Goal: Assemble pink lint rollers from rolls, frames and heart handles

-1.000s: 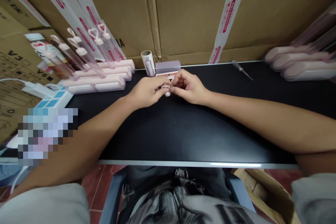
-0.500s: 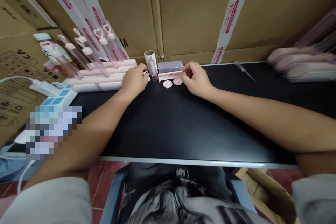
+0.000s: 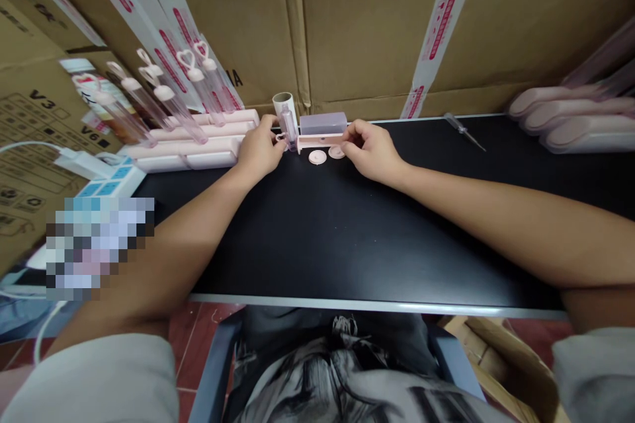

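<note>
My left hand (image 3: 261, 147) is at the back of the table with thumb and fingers pinched on a small pink heart-shaped loop (image 3: 282, 138). Just right of it stand a clear tube-like piece (image 3: 288, 129) and a white hollow cylinder (image 3: 284, 102). With its fingertips, my right hand (image 3: 373, 149) grips the right end of a long narrow pink strip (image 3: 320, 141). Behind the strip lies a translucent purple-grey block (image 3: 323, 123). Two round pink discs rest in front of it, the left disc (image 3: 317, 156) in full view and the right disc (image 3: 337, 152) partly under my fingers.
Pink-and-white cases (image 3: 193, 153) with clear heart-topped tubes (image 3: 181, 112) stand at left, near a power strip (image 3: 112, 178) and a bottle (image 3: 94, 92). A screwdriver (image 3: 464, 130) lies at right, before more pink cases (image 3: 580, 119). Cardboard (image 3: 357, 33) walls the back.
The heart-shaped loop at my left fingertips has come into clearer view beside the clear piece. My right hand has shifted slightly, and the pink strip has moved a little left and up.
</note>
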`<state>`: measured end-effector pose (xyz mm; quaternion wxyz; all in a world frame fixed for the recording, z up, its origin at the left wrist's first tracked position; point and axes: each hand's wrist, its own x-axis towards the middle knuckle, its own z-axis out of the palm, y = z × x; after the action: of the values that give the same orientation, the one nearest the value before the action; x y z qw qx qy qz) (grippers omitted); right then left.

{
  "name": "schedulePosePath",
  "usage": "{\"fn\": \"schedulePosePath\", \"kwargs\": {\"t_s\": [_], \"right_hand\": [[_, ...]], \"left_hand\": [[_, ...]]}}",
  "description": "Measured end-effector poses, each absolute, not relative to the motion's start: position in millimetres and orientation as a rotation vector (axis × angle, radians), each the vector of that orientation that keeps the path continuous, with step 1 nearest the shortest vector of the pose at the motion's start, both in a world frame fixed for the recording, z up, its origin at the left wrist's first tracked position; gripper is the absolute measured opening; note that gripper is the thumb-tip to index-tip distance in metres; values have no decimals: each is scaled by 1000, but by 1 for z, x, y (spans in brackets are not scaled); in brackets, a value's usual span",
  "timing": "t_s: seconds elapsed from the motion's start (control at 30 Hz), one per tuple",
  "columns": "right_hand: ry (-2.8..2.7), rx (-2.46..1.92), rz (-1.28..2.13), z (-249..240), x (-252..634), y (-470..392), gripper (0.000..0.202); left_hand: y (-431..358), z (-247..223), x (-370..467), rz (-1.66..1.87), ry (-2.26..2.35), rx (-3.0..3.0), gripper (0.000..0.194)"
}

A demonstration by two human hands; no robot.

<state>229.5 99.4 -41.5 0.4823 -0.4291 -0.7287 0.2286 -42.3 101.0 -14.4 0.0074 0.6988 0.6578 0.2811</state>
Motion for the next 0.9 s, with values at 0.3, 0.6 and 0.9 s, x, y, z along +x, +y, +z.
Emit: {"fn": "schedulePosePath", "kwargs": {"t_s": [0.3,0.6,0.9], "right_hand": [[-1767,-1097,552,-40,229,98,11],[-1761,-1100,545,-40,229,96,10],[-1751,-1094,543,-36,228,95,5]], "left_hand": [[107,-21,-45,937,2013,2164,55],[98,-11,-50,970,2003,2170,60],[73,76,-94,2456,1773,2278,28]]}}
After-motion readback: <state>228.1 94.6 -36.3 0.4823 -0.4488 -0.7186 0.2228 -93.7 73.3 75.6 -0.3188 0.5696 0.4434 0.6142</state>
